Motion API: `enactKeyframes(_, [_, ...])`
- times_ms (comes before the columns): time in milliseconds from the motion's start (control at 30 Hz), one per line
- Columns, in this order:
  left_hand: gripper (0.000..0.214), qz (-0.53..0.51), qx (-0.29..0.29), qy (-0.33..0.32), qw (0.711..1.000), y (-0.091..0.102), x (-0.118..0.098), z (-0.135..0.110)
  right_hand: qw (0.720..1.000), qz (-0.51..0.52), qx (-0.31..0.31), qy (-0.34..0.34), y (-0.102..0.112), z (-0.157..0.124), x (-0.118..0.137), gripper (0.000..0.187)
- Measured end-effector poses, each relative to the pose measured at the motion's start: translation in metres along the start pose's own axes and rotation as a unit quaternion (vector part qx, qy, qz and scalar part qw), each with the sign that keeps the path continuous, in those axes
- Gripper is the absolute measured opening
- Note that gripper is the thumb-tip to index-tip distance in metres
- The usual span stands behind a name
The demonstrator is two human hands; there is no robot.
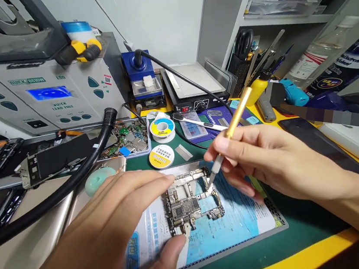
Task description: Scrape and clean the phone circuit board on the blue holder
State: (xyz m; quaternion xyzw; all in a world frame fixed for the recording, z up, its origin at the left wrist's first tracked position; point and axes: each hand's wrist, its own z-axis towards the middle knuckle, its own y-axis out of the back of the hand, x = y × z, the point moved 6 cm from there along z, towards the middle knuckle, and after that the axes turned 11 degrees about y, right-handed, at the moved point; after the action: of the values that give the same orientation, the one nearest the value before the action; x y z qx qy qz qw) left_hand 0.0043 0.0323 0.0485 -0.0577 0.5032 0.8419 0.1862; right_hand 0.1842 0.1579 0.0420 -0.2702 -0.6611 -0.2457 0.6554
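A bare phone logic board [187, 201] with metal shields lies tilted on a blue-and-white printed repair mat [236, 229]. My left hand [113, 218] pinches the board's lower left side between thumb and fingers. My right hand [261, 162] grips a gold-handled metal pick [235, 119] like a pen. The pick's steel tip rests on the board's upper right part. The board's underside is hidden.
A grey Quick rework station [49, 96] and a thick black hose [61, 190] fill the left, beside opened phone parts. A blue soldering unit [140, 77], a heating plate [194, 82], and a solder spool [162, 128] stand behind the mat. Bottles stand back right.
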Motion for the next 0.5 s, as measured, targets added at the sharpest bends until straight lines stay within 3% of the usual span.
enactKeyframes(133, [0.045, -0.005, 0.005, 0.035, 0.999, -0.002, 0.003, 0.002, 0.998, -0.042, -0.021, 0.048, 0.000, 0.012, 0.006, 0.025])
enactKeyframes(267, [0.049, 0.011, -0.019, 0.004, 1.000, 0.003, -0.002, 0.002, 0.998, -0.022, 0.002, 0.060, -0.012, 0.021, 0.009, 0.026])
enactKeyframes(500, [0.049, -0.024, 0.004, -0.005, 1.000, 0.000, 0.000, 0.001, 0.996, -0.026, 0.013, 0.087, -0.025, 0.028, 0.009, 0.030])
